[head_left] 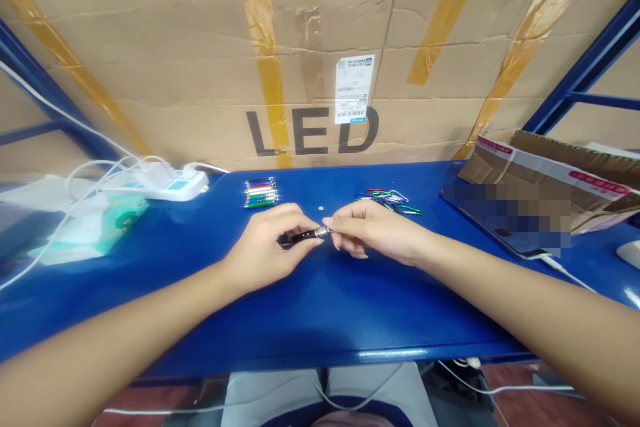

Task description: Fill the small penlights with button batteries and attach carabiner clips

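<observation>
My left hand [273, 240] is closed round a slim black tube [303, 236] with a silver end, which looks like a keychain flashlight. At that silver end, the thumb and fingertips of my right hand [357, 227] are pinched together; what exactly sits between them is too small to make out. Just behind my left hand lies a neat row of short coloured metal tubes [261, 193] with clips or rings at their ends. A loose pile of coloured carabiners [390, 199] lies beyond my right hand. Between the two groups is a small whitish round spot [321, 208] on the blue table [320, 313].
At the left are a white power strip [180, 185] with cables and a green-white packet [100, 227]. At the right, a phone or tablet [490, 227] on a charging cable lies before an open cardboard box [545, 173]. A large carton [200, 47] backs the table.
</observation>
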Demonstrator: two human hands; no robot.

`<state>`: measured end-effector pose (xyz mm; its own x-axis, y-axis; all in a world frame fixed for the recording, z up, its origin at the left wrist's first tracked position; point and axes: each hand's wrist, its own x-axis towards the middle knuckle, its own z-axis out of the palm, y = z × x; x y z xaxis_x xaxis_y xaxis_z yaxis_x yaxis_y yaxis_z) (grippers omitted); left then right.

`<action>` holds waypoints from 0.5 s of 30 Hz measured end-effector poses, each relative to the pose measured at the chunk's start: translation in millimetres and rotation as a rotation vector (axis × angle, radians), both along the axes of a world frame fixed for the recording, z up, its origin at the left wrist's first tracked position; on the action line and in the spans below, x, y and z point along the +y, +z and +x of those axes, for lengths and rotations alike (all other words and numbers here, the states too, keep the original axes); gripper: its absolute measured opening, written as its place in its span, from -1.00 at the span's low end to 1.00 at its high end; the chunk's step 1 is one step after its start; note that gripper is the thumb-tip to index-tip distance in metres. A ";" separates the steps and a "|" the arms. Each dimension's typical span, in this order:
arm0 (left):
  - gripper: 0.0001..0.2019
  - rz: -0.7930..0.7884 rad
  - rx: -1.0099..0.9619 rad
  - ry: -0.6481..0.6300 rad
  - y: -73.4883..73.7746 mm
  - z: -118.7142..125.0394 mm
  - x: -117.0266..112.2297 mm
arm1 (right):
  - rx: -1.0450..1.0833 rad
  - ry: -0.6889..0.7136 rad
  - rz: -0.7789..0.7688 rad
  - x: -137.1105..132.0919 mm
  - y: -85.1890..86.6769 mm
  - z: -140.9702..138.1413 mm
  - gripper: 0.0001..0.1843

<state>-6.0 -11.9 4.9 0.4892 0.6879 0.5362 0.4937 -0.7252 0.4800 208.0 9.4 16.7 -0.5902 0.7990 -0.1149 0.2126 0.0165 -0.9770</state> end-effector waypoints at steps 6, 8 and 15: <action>-0.87 -0.186 -0.120 0.013 -4.1 2.2 5.5 | 0.019 -0.129 0.362 2.6 -4.6 -2.7 -0.53; -0.85 -0.272 -0.176 -0.001 -4.4 2.3 6.4 | 0.005 -0.065 0.365 3.6 -3.6 -0.1 -0.54; -0.76 -0.956 -0.338 -0.238 -0.8 -0.1 6.8 | -0.044 0.322 0.701 6.3 10.7 17.2 -0.75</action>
<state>-6.2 -5.1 4.0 0.5940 0.8031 -0.0474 0.1208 -0.0308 0.9922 225.2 15.7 27.4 -0.8124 0.4836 0.3258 0.1307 0.6955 -0.7065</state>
